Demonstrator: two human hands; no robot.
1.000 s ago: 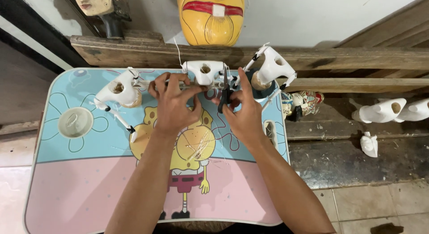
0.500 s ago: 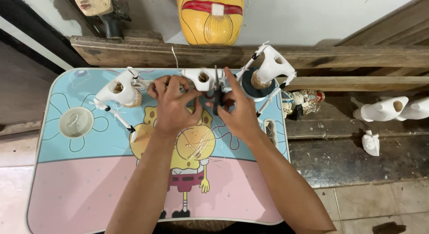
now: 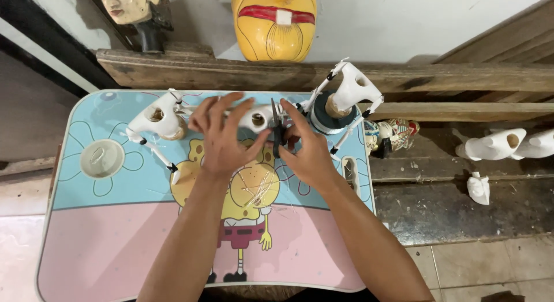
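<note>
I'm holding a small white carved wooden piece with a round hole (image 3: 258,118) over the far edge of the cartoon-printed pink and blue folding table (image 3: 104,244), my left hand (image 3: 222,137) pinching its left end with thumb and fingertips, the other fingers spread wide. My right hand (image 3: 309,149) is gripping dark metal pliers (image 3: 277,132) upright against the piece's right end, fingers curled around the handles. Similar white carved pieces are sitting left (image 3: 158,120) and right (image 3: 352,91), and a round white lid (image 3: 103,158) is lying well left.
</note>
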